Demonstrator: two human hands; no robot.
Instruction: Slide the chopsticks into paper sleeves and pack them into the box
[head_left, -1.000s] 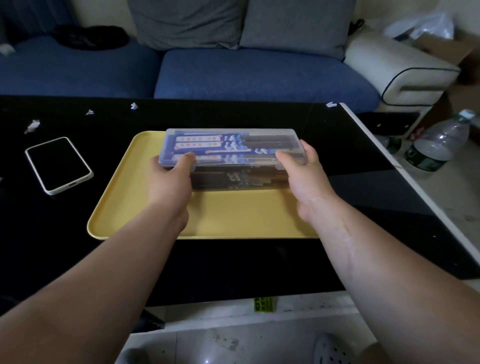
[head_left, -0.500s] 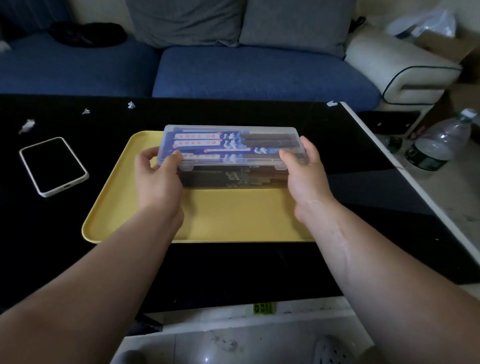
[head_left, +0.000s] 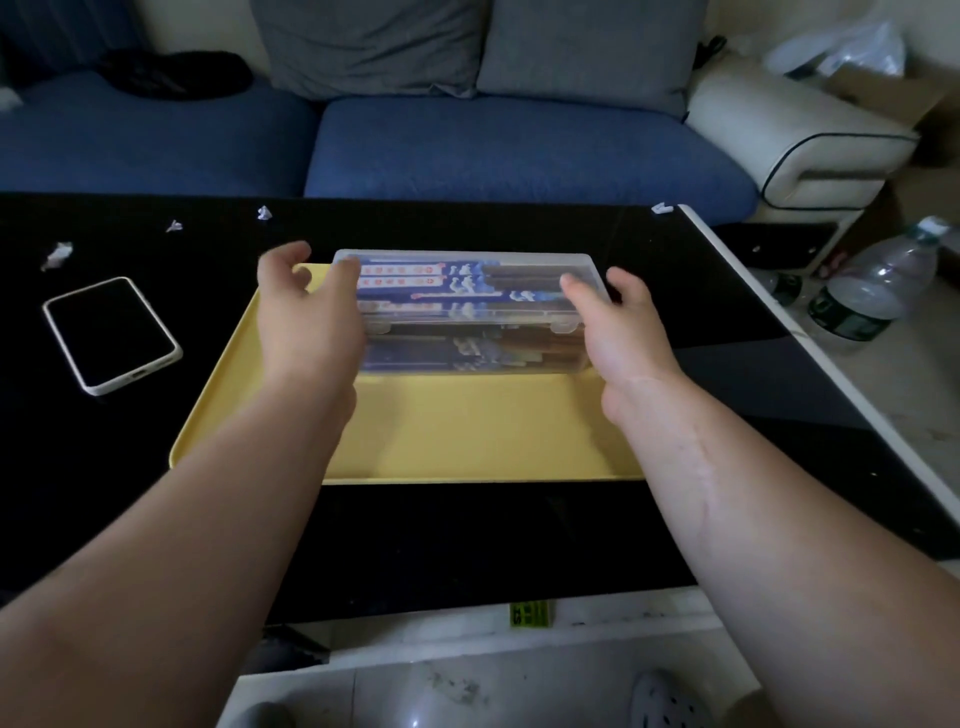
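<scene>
Your left fingers (head_left: 283, 257) are spread and loosely curled just off the left end of the clear plastic box (head_left: 467, 312), holding nothing, with only the thumb tip close against the lid's left corner. The left hand (head_left: 306, 332) hangs over the left part of the yellow tray (head_left: 467, 431). Your right thumb (head_left: 571, 286) lies along the lid near its right end and the right fingers (head_left: 626, 278) reach past that end. Whether your right hand (head_left: 628, 338) is pinching the box or only resting on it cannot be told. The box has its lid down, with two small clasps facing you. It sits on the far half of the tray, long side parallel to the desk's near edge. Through the lid you can see the sleeved chopsticks (head_left: 405, 275) lying lengthwise, in blue and red printed paper. The tray lies in the middle of the black desk (head_left: 467, 545). A phone (head_left: 111, 332) in a white case lies face up towards the desk's left edge, well apart from the tray, and paper scraps (head_left: 57, 254) dot the far left. A plastic bottle (head_left: 872, 291) stands beyond the desk's right edge.
</scene>
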